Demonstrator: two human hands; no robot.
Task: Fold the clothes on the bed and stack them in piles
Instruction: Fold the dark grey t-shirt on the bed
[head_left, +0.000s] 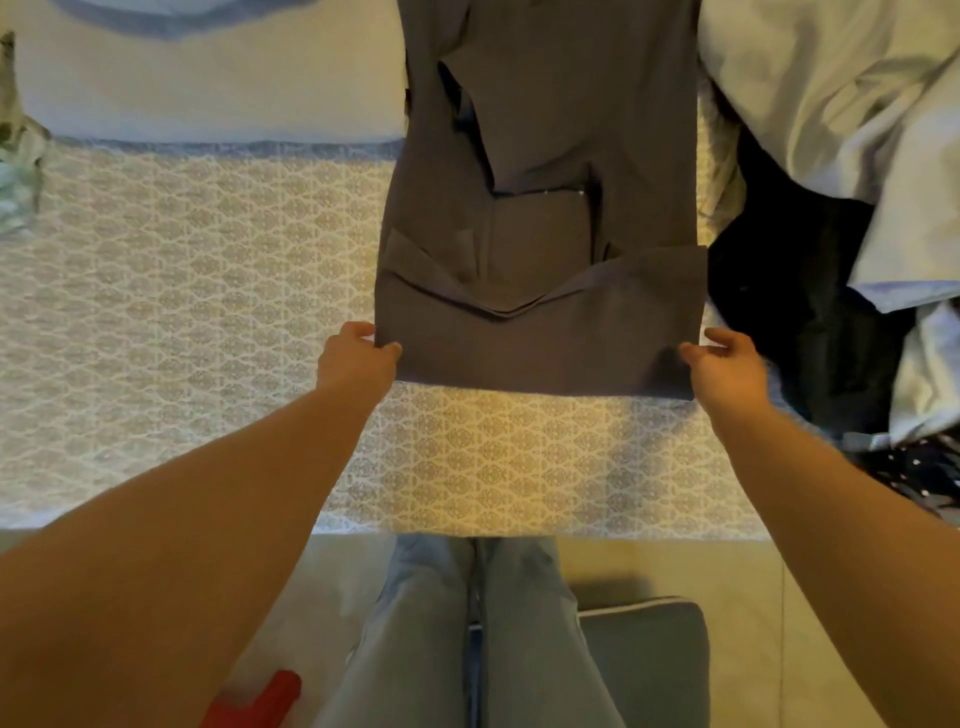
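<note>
Long dark grey cloth garment (540, 208) lies at center to 12 o'clock on the patterned cream-and-grey bedspread (182, 312), near end folded up into a flap. Left hand (358, 358) pinches the flap's near-left corner; right hand (727, 364) pinches the near-right corner, thumbs on top. Pile of pale blue and black unfolded clothes (831, 182) at 2–3 o'clock, touching the garment's right edge. Person's blue jeans legs (483, 623) at 6 o'clock.
</note>
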